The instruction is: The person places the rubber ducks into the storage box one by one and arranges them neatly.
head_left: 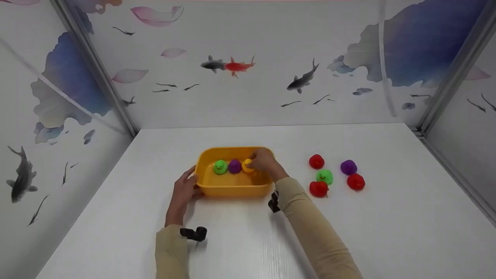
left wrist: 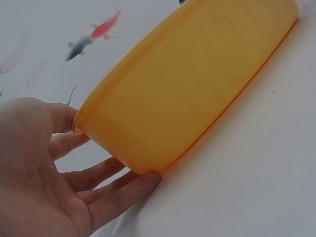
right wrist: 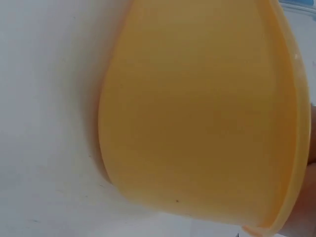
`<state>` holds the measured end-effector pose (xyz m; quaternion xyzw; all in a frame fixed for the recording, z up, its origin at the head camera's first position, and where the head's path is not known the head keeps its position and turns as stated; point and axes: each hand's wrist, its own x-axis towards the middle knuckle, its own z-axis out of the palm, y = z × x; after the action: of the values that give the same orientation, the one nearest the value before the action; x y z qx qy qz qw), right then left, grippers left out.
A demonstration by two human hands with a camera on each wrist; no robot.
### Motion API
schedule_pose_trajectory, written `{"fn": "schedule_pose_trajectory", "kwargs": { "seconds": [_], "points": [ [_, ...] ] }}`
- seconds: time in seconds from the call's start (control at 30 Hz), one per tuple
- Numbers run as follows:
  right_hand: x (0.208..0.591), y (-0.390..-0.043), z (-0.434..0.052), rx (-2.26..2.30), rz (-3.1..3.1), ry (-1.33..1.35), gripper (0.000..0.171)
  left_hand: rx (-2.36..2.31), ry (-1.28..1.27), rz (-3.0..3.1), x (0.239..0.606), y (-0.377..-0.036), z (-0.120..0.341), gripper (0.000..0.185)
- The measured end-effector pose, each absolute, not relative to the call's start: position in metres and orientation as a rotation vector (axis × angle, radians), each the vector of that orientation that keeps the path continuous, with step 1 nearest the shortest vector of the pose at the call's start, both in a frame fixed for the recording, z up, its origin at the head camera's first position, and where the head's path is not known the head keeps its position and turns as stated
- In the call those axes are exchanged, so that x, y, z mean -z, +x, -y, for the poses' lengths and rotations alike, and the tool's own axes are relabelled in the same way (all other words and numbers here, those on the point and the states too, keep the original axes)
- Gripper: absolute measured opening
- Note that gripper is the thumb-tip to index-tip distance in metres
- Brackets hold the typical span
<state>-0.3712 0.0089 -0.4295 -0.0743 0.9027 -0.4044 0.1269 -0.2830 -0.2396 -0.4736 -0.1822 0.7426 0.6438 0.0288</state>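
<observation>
A yellow plastic tub (head_left: 228, 191) stands on the table, with a green rubber duck (head_left: 220, 167), a purple duck (head_left: 235, 166) and a yellow duck (head_left: 248, 166) in a row inside it. Reaching over the tub's right side, my right hand (head_left: 264, 159) pinches the yellow duck; the tub wall (right wrist: 192, 108) hides most of that hand in the right wrist view. My left hand (head_left: 185, 187) rests against the tub's left end. Its fingers (left wrist: 126, 197) lie nearly straight along the outer wall, from the rim down to the bottom corner.
Right of the tub lie several more ducks: a red one (head_left: 316, 161), a green one (head_left: 324, 177), another red one (head_left: 319, 189), a purple one (head_left: 348, 167) and a further red one (head_left: 355, 181). A printed wall panel (head_left: 263, 104) stands behind the white table (head_left: 232, 240).
</observation>
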Motion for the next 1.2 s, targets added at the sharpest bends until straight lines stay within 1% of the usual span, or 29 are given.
{"fn": "schedule_pose_trajectory", "kwargs": {
  "seconds": [0.27, 0.5, 0.67, 0.77, 0.97, 1.2],
  "points": [
    [0.431, -0.373, -0.010, 1.209, -2.619, -0.185, 0.031, -1.999, -0.539, -2.286, 0.471, -0.285, 0.238, 0.051],
    [0.431, -0.372, -0.010, 1.150, -2.656, -0.167, 0.032, -2.027, -0.508, -2.290, 0.472, -0.282, 0.235, 0.050],
    [0.428, -0.372, -0.013, 1.197, -2.586, -0.152, 0.037, -2.031, -0.520, -2.285, 0.471, -0.282, 0.234, 0.050],
    [0.424, -0.371, -0.019, 1.196, -2.590, -0.204, 0.042, -2.026, -0.522, -2.281, 0.471, -0.283, 0.234, 0.051],
    [0.406, -0.360, -0.032, 1.167, -2.602, -0.330, 0.047, -2.002, -0.536, -2.294, 0.470, -0.284, 0.235, 0.051],
    [0.392, -0.340, -0.058, 1.294, -2.540, -0.322, 0.054, -1.987, -0.521, -2.317, 0.471, -0.279, 0.239, 0.051]
  ]
}}
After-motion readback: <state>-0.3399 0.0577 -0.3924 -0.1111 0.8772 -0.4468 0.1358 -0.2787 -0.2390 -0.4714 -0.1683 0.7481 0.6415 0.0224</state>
